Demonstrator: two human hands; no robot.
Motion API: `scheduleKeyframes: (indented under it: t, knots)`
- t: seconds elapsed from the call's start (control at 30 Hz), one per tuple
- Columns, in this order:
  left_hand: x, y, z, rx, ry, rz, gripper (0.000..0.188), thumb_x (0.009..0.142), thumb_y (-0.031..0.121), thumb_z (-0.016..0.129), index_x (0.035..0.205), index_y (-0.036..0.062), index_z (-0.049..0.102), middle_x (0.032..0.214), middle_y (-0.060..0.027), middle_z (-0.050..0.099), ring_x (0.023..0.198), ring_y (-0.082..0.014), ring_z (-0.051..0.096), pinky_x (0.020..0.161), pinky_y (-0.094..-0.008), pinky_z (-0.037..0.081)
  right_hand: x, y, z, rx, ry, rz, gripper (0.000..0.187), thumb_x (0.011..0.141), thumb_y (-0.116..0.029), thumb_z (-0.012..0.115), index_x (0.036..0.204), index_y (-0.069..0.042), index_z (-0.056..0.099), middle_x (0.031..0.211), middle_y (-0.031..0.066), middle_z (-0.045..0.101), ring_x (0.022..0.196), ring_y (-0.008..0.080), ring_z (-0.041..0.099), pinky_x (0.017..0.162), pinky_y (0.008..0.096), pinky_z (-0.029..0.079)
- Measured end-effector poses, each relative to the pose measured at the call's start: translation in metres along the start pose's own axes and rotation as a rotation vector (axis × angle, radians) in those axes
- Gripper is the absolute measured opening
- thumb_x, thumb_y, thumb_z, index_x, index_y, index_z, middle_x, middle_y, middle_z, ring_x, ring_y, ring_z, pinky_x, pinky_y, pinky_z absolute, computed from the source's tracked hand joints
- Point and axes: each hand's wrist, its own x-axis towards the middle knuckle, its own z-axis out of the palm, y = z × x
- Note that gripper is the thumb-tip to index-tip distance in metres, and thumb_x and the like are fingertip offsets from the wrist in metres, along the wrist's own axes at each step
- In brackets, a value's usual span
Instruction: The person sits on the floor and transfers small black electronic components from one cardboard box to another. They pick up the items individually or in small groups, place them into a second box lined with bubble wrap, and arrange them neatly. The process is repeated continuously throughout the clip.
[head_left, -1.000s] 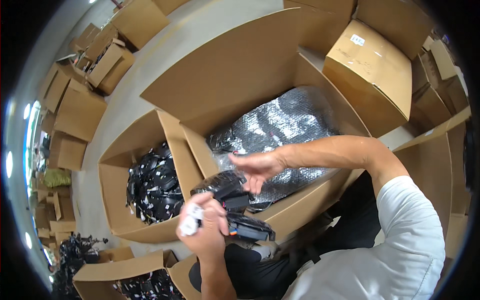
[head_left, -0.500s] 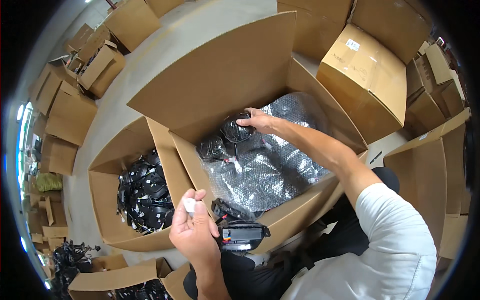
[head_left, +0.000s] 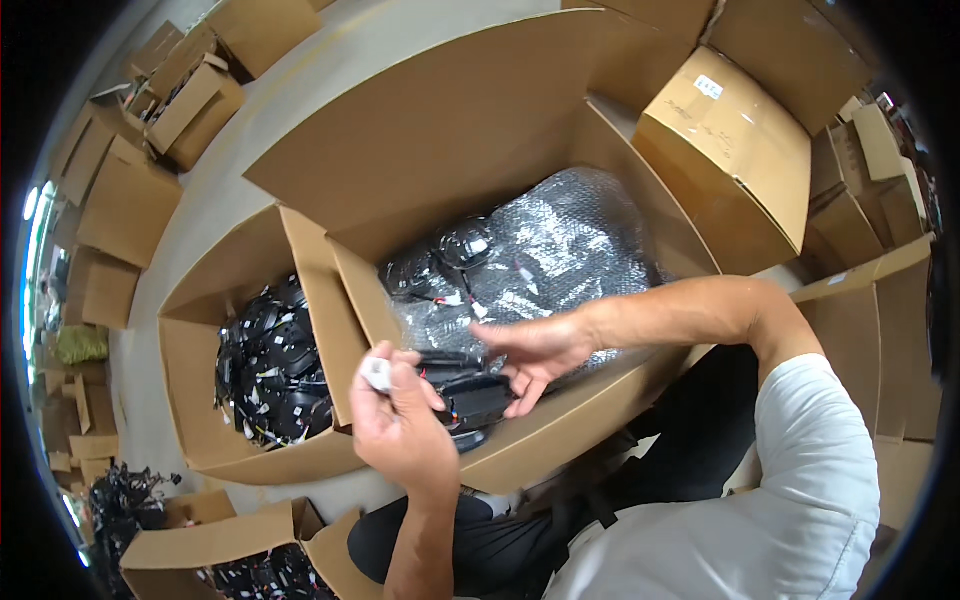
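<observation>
My left hand (head_left: 405, 430) is closed, pinching a small white piece (head_left: 377, 375) between thumb and fingers. Right beside its fingertips is a black plastic part (head_left: 480, 400) with coloured wires, over the near left corner of the large carton (head_left: 560, 440). Whether the left fingers also grip this part is hidden. My right hand (head_left: 550, 352) reaches in from the right, thumb spread, its lower fingers at the part's right end. Inside the carton, black round parts (head_left: 465, 243) with white-tipped leads lie on silvery bubble wrap (head_left: 570, 230).
A smaller carton (head_left: 190, 400) full of black wired parts (head_left: 275, 360) adjoins on the left. Another open carton (head_left: 200, 545) stands at lower left, near a dark bundle of cables (head_left: 125, 505). A tall closed carton (head_left: 735, 140) is at far right. More boxes line both sides.
My right hand has let go of a black round part on the bubble wrap and come back toward my left hand. The black part by my left hand has shifted up over the carton corner.
</observation>
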Motion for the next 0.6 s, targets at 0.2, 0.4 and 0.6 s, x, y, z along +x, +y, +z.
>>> scheduleKeyframes:
  t: [0.2, 0.4, 0.6]
  knots:
    - [-0.022, -0.009, 0.007, 0.383, -0.172, 0.452, 0.031, 0.100, 0.015, 0.065, 0.120, -0.0075, 0.061, 0.104, -0.0141, 0.067, 0.083, -0.0168, 0.064, 0.069, -0.0282, 0.052, 0.003, 0.025, 0.027, 0.223, 0.048, -0.297, 0.036, 0.099, -0.031, 0.067, 0.120, -0.004, 0.059, 0.105, 0.0075, 0.066, 0.095, 0.0168, 0.068, 0.085, 0.0359, 0.062]
    - [-0.029, -0.017, 0.009, 0.475, -0.279, 0.625, 0.035, 0.096, 0.020, 0.071, 0.118, -0.0054, 0.063, 0.102, -0.0180, 0.067, 0.094, -0.0330, 0.067, 0.086, -0.0412, 0.054, -0.007, 0.034, 0.033, 0.394, -0.180, -0.113, 0.046, 0.102, -0.039, 0.061, 0.128, -0.001, 0.055, 0.118, 0.0199, 0.066, 0.101, 0.0265, 0.071, 0.088, 0.0354, 0.062]
    - [-0.010, -0.015, -0.007, 0.791, -0.275, 0.736, 0.071, 0.084, 0.055, 0.076, 0.123, -0.0025, 0.063, 0.121, -0.0136, 0.056, 0.089, -0.0225, 0.057, 0.070, -0.0301, 0.049, -0.023, 0.000, -0.017, 0.065, 0.257, -0.357, 0.038, 0.094, -0.022, 0.073, 0.119, 0.002, 0.058, 0.101, 0.0090, 0.070, 0.072, 0.0124, 0.069, 0.064, 0.0234, 0.060]
